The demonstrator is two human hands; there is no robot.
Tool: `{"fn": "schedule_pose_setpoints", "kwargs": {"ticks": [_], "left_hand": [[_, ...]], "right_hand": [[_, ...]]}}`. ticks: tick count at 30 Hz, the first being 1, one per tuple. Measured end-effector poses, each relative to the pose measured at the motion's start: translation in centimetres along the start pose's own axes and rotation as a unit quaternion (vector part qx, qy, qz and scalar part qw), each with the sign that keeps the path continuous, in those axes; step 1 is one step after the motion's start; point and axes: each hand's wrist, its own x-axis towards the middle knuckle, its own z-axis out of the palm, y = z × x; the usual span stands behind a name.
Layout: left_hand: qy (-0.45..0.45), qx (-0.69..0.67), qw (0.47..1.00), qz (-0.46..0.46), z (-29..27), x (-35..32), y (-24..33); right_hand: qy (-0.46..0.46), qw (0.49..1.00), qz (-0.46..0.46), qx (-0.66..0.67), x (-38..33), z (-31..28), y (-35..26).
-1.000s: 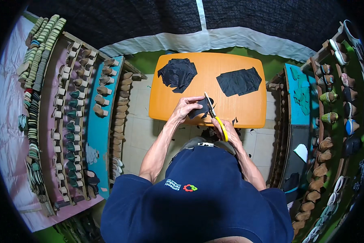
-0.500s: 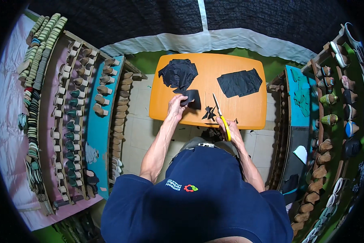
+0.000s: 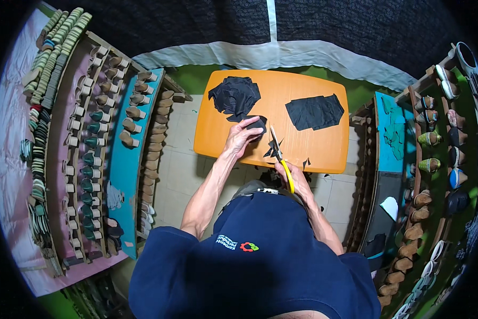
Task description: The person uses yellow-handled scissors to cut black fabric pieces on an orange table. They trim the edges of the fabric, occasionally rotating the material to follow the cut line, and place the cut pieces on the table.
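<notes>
Over the left front of the orange table (image 3: 297, 146), my left hand (image 3: 240, 139) holds a small piece of black fabric (image 3: 257, 124) between thumb and fingers. My right hand (image 3: 299, 182) grips yellow-handled scissors (image 3: 288, 175) near the table's front edge. Their blades point away from me, just right of the fabric piece. Small black scraps (image 3: 271, 150) lie beside and partly under the blades. Beyond my left hand sits a crumpled heap of black fabric (image 3: 233, 95). Flatter black fabric pieces (image 3: 314, 112) lie stacked on the table's right side.
Racks of shoes (image 3: 92, 165) and a blue board (image 3: 123, 181) stand at the left. More shoes (image 3: 420, 212) line a rack on the right, by a blue-topped surface (image 3: 387, 159). Black scraps lie on the tiled floor (image 3: 170, 175). A dark curtain (image 3: 212, 24) hangs behind the table.
The scissors and my right hand have shifted left, bringing the blades closer to the fabric piece. My left hand's fingers have reached farther over the piece, and its grip looks changed.
</notes>
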Motion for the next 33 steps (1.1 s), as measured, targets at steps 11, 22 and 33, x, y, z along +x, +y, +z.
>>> {"fn": "schedule_pose_setpoints", "kwargs": {"ticks": [11,22,33], "left_hand": [[-0.043,0.109,0.992,0.038,1.3,-0.1,1.4],[-0.042,0.112,0.993,0.027,1.0,-0.2,1.3],[-0.060,0.100,0.993,0.014,0.9,-0.5,1.0]], "right_hand": [[0.027,0.998,-0.007,-0.059,0.1,0.4,-0.9],[0.049,0.997,-0.016,-0.053,-0.2,0.4,-1.8],[0.025,0.998,0.020,-0.056,0.0,-0.1,-1.3]]}}
